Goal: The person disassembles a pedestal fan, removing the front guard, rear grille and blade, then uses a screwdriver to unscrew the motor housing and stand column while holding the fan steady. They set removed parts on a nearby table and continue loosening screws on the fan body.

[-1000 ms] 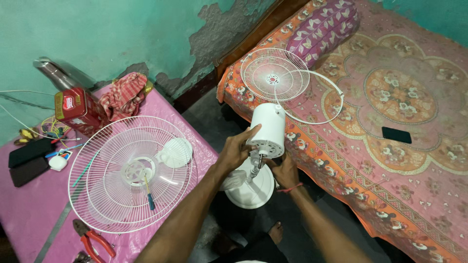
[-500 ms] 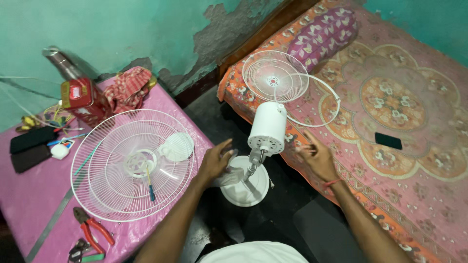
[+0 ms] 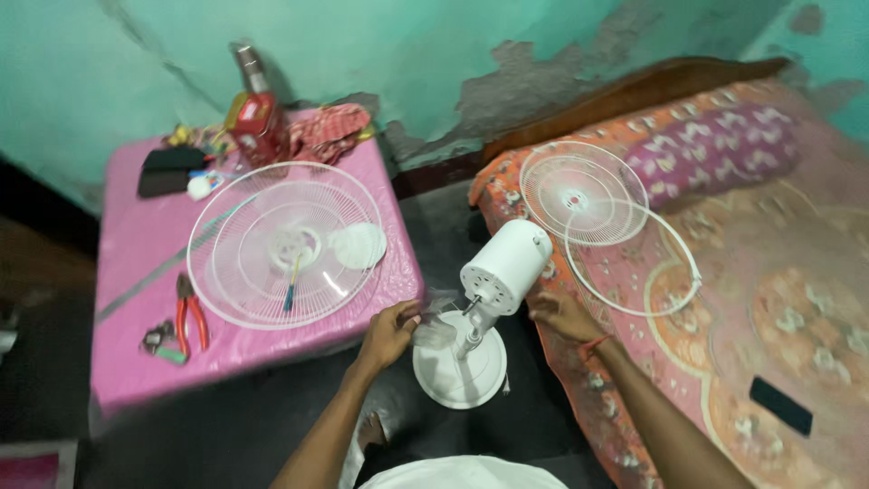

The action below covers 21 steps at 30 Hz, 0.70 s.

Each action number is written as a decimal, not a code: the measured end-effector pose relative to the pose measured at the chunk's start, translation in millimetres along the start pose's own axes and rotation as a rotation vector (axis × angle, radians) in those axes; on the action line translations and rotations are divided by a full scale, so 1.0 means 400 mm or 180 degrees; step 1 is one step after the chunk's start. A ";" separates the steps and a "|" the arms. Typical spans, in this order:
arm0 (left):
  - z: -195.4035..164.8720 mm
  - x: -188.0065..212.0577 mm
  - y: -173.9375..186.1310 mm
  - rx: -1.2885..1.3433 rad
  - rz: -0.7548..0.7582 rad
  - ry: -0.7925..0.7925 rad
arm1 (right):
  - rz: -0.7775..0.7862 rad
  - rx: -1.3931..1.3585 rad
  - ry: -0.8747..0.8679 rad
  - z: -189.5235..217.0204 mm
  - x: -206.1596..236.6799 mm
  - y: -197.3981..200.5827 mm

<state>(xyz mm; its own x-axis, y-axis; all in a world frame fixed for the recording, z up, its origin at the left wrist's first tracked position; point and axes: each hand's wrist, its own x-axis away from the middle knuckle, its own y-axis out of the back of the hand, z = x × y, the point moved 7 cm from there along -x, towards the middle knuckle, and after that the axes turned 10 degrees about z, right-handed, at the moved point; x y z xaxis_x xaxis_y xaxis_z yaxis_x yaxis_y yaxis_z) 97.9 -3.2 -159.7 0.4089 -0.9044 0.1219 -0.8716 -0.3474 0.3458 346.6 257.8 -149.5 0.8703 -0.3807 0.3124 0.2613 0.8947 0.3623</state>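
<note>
A white table fan stands on the dark floor, its motor head point(image 3: 507, 265) tilted up on a round base point(image 3: 459, 367), with no guard on it. My left hand point(image 3: 389, 330) grips a clear plastic fan blade point(image 3: 434, 324) just left of the fan's stem. Just right of the motor head, my right hand point(image 3: 557, 312) lies on the edge of the bed point(image 3: 815, 299), fingers loose with nothing seen in them. A large white wire guard point(image 3: 226, 272) rests on the pink table point(image 3: 136, 263), with a screwdriver point(image 3: 291, 282) and a white round cap point(image 3: 356, 246) on it.
On the bed lie a smaller wire guard point(image 3: 584, 193), a white ring point(image 3: 634, 263), a dark phone point(image 3: 780, 406) and a purple bolster point(image 3: 715, 149). The table also holds red pliers point(image 3: 190, 312), a red box point(image 3: 256, 127), a cloth and small items.
My right hand has come back from further out on the bed to its edge beside the motor head. My left hand stays on the clear blade. The view has shifted.
</note>
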 end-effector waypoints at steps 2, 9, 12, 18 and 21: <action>-0.001 0.052 -0.044 -0.0034 -0.0076 0.0200 | 0.0099 -0.0257 -0.0117 -0.017 -0.001 -0.035; -0.021 0.242 -0.079 -0.0068 -0.0674 0.0813 | 0.0368 -0.0120 0.0677 0.045 -0.116 -0.097; -0.038 0.332 -0.067 -0.0182 -0.0795 0.0922 | 0.0792 0.0499 0.1003 0.077 -0.149 -0.134; -0.041 0.433 -0.007 -0.0521 -0.0903 0.1269 | 0.0443 0.0949 0.0759 0.100 -0.170 -0.165; -0.027 0.455 -0.002 -0.0360 -0.1121 0.1192 | 0.0250 0.0784 0.1533 0.120 -0.149 -0.184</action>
<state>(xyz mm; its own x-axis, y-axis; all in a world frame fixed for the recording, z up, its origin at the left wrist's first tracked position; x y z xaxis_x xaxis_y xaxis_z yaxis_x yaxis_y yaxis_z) 176.0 -164.9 -127.7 0.7585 -0.5800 0.2972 -0.6378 -0.5668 0.5215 255.5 203.4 -152.7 0.9911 -0.1132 -0.0699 0.1328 0.8128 0.5672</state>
